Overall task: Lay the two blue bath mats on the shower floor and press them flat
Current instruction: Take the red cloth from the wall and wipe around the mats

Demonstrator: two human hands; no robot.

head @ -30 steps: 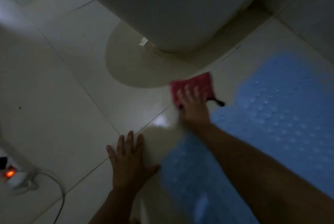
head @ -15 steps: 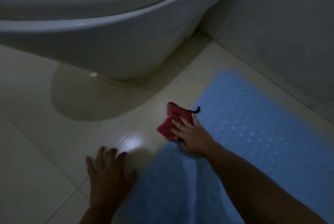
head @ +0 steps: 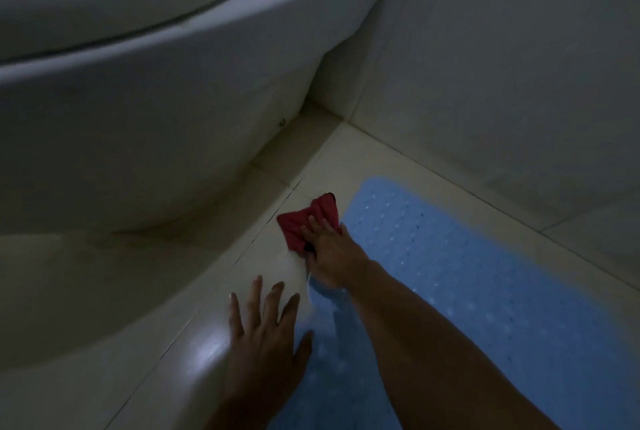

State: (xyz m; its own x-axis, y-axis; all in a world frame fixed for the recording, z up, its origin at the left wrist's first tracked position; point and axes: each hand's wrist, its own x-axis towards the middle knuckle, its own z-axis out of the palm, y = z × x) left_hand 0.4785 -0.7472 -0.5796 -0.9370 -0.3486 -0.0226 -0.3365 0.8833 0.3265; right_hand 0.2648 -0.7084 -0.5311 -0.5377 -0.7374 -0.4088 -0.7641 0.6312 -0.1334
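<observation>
Head view, change from the earlier frames: the toilet [head: 145, 90] now fills more of the upper left, and the far wall [head: 519, 58] and floor corner have come into sight; the right hand and red cloth now lie farther along the mat's left edge, nearer the far end.
Blue bath mat [head: 467, 284]: lies flat on the pale tiled floor [head: 114, 291] at right; only one mat can be made out.
Mat long axis: runs from the near right of the scene toward the far left, its rounded far end pointing at the corner where the toilet base meets the wall.
Mat surface: dotted with rows of small pale bumps; near part blurred.
Right hand [head: 329, 253]: reaches forward across the mat, fingers extended and pressed flat on the red cloth [head: 308, 221]; whether the thumb pinches the cloth cannot be told.
Red cloth: crumpled, lying on the tile just beside the mat's left edge, near its far end, one corner touching the mat.
Left hand [head: 263, 336]: palm down on the tile at the mat's near left edge, fingers spread wide, thumb over the mat's border.
Lighting: dim, with one pale glare patch on the tile left of the left hand.
</observation>
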